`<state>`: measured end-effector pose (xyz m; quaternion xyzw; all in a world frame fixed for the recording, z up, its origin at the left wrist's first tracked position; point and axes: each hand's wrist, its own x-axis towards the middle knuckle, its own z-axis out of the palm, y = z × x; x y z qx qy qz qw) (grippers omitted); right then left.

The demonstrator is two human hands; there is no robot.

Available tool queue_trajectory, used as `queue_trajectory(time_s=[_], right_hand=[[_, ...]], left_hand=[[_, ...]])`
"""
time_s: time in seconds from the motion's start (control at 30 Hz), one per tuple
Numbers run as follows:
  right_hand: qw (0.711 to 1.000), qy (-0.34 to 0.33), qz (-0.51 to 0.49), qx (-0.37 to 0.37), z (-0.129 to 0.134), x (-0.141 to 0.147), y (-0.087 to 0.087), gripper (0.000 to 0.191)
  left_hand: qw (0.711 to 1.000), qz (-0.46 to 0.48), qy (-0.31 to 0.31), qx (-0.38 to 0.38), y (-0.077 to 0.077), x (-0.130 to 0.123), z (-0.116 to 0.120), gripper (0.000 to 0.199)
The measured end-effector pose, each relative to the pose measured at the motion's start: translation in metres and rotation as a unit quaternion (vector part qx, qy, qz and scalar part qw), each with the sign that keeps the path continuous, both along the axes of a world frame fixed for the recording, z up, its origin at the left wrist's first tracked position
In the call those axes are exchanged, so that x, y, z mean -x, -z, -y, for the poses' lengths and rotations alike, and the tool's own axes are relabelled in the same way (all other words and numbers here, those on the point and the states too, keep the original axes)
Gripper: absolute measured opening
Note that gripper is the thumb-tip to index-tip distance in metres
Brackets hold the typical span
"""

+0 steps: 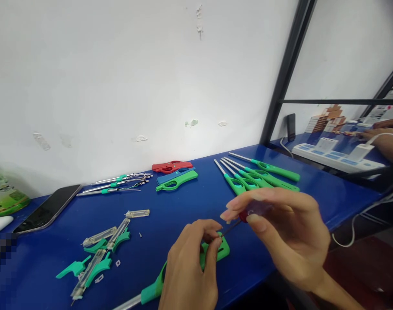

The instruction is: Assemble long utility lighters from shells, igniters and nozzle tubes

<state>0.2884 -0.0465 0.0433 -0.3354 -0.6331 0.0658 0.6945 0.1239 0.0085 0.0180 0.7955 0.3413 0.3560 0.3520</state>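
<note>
My left hand (190, 265) is closed around a green long-necked lighter (224, 250) that lies low at the front of the table, its metal tube pointing to the lower left. My right hand (295, 232) grips a screwdriver (244, 215) with a dark red handle. Its thin shaft slants down to the lighter's handle, where my left fingertips pinch close around the tip. Whether the tip sits on a screw is hidden by the fingers. Left of my hands lie clear fuel tanks (120, 232), teal triggers (74, 268) and a small screw (140, 235).
Whole green lighters (264, 174) fan out at the back right. Red handle shells (172, 166), a green shell (177, 181) and metal tubes with wires (114, 184) lie by the wall. A phone (49, 209) is at left. Beyond the black frame are a power strip (338, 157) and another person's arm.
</note>
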Motion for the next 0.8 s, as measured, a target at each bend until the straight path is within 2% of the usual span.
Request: queue_trajectory(time_s=[0.13,0.4,0.57,0.8], right_hand=[[1.0,-0.005,0.018,0.01,0.001,-0.003,0.001,0.051],[0.996,0.024,0.059,0.064,0.003,-0.012,0.004,0.045],[0.993,0.027,0.069,0.096,0.0,-0.015,0.01,0.043],[0.992,0.036,0.065,0.098,-0.003,-0.016,0.016,0.04]], left_hand=[[0.999,-0.017,0.003,-0.037,0.004,-0.004,0.003,0.03],[0.989,-0.066,0.03,-0.129,0.014,-0.014,0.001,0.037],[0.983,-0.093,0.04,-0.156,0.018,-0.014,-0.005,0.043],[0.978,-0.087,0.041,-0.186,0.021,-0.014,-0.007,0.045]])
